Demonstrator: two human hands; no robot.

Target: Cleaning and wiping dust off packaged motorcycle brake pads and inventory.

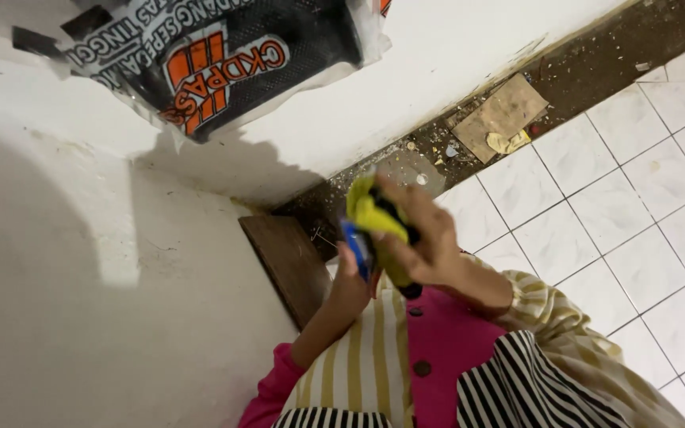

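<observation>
Two hands meet at the middle of the view, both closed on the same object: a yellow cloth (370,212) bunched around a dark tool (399,238) with a blue part (357,247) at its left side. The tool's long axis runs from upper left to lower right, its dark lower end pointing down toward the person's chest just above the pink shirt placket (438,349); its upper end is hidden in the cloth. The right hand (426,238) is clenched over the cloth from above, fingers wrapped around the bundle. The left hand (350,281) grips from below, against the blue part; what exactly its fingers clasp is blurred. The bundle is held in the air, close to the body. Sleeves are pink on the left, striped yellow on the right. Beyond lie a brown wooden board (287,265) against the white wall (81,301), a dirty strip of floor with a cardboard scrap (501,115), white floor tiles (636,198), and a printed black bag (223,55) hanging above.
</observation>
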